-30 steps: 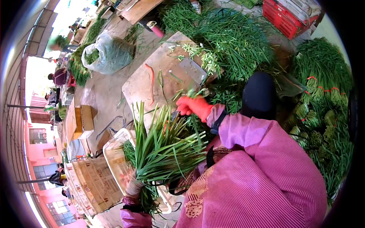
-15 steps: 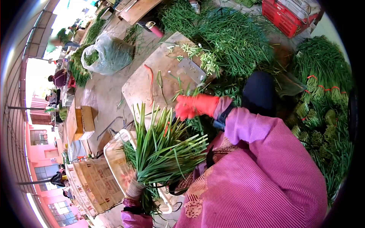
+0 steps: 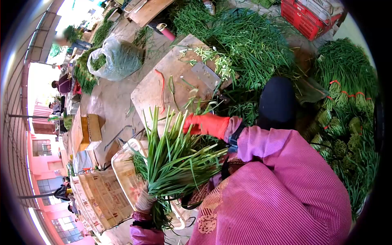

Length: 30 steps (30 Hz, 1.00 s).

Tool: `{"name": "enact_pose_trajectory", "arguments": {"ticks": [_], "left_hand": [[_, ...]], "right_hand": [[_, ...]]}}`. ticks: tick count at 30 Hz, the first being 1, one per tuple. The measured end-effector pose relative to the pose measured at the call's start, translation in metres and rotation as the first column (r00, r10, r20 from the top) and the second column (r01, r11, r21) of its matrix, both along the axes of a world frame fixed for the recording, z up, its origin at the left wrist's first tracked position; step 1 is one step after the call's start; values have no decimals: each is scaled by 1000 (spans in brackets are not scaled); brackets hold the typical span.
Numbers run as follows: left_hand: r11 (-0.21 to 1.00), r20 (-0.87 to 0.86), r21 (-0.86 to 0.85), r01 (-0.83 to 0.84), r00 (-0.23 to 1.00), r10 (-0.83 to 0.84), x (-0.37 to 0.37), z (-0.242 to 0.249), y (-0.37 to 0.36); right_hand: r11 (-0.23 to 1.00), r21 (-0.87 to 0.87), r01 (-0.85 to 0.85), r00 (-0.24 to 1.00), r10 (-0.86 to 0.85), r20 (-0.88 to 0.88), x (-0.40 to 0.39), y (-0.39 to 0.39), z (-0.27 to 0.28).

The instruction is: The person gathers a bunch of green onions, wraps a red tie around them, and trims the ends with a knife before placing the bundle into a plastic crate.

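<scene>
My left hand, with pale wrapping around it, is closed around a bunch of long green chive-like stalks. The leafy part is at the hand, and the paler stalk ends fan out towards the wooden board. My right hand, in a red glove, is at those ends with its fingers curled on some stalks. Its fingertips are partly hidden. Beyond it on the board lie a flat metal plate, a red strip and cut pale stalk pieces.
Loose greens are heaped behind the board. Banded green bundles lie at the right, near a red crate. A white plastic chair, a stuffed plastic bag, a cardboard box and a pink bottle stand around.
My right hand has moved slightly down and left, from above the bunch onto the stalk ends. My left hand and the bunch have barely moved.
</scene>
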<state>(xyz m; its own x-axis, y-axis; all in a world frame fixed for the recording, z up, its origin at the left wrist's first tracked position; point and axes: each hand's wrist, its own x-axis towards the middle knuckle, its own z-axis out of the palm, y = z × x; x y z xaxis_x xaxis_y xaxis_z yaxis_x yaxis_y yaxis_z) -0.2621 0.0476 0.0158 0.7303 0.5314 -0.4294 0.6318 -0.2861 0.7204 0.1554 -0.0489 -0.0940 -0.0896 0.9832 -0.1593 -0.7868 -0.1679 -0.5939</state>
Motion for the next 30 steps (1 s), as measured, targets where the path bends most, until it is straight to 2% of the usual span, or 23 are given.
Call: {"name": "enact_pose_trajectory", "arguments": {"ticks": [1,3,4,5,6,7,8,9,11,13,15,17,19,20,21,23,25,26,27,29,30], "left_hand": [[997,0,68,46,999,-46,-7,-4,1],[961,2,-209,-180,983,184,24,22,-16],[961,1,-209,-179,983,183,19,20,-15],[982,-20,-141,-123,992,121,16,19,-13],[995,-44,-73,-63,997,60,15,17,-10],[995,-42,-73,-61,997,58,13,15,-10],[983,-27,-136,-124,992,121,20,19,-13],[962,-18,-200,-185,982,186,26,23,-17],[937,-2,-266,-226,972,234,37,30,-22],[906,6,-329,-265,959,283,33,28,-19],[959,-6,-228,-171,985,174,15,12,-6],[960,4,-210,-187,981,192,4,6,-3],[958,20,-195,-213,975,221,-3,1,-3],[965,21,-185,-183,982,190,-6,0,-3],[969,23,-180,-168,984,174,-3,2,-3],[973,-4,-185,-140,990,142,11,13,-7],[974,-24,-187,-127,992,124,15,18,-7],[996,-35,-76,-43,999,41,11,17,-6],[999,-54,-11,33,998,-33,14,17,-3],[975,-99,124,182,981,-170,18,17,2],[845,-198,324,425,904,-378,21,19,4]], "right_hand": [[991,-35,129,983,-133,-125,4,4,-9],[916,-253,312,918,-359,-169,32,8,-13],[867,-309,391,890,-441,-112,42,9,-15],[807,-358,471,853,-519,-47,49,9,-14],[805,-356,476,851,-523,-45,49,6,-14],[905,-259,336,940,-338,41,45,3,-14],[970,-179,167,979,-142,144,39,-2,-12],[993,-118,-22,965,52,258,32,-7,-9],[954,-258,-153,905,240,351,12,-6,2],[964,-173,-204,890,256,378,-3,1,-6],[974,-99,-204,878,227,421,-17,5,-9],[987,-106,-124,888,158,433,-25,5,-6],[984,-176,18,861,74,504,-18,7,1],[982,-155,106,909,-33,416,-11,11,-15],[966,-184,182,863,-68,500,2,12,-19],[857,-226,463,871,-393,295,26,12,-23],[835,-297,463,869,-361,340,43,8,-32],[917,-259,302,920,-210,330,46,5,-38],[984,-140,112,907,-44,419,43,-1,-35],[965,-250,-82,886,185,425,23,0,-33],[966,-244,-86,884,187,429,13,2,-30]]}}
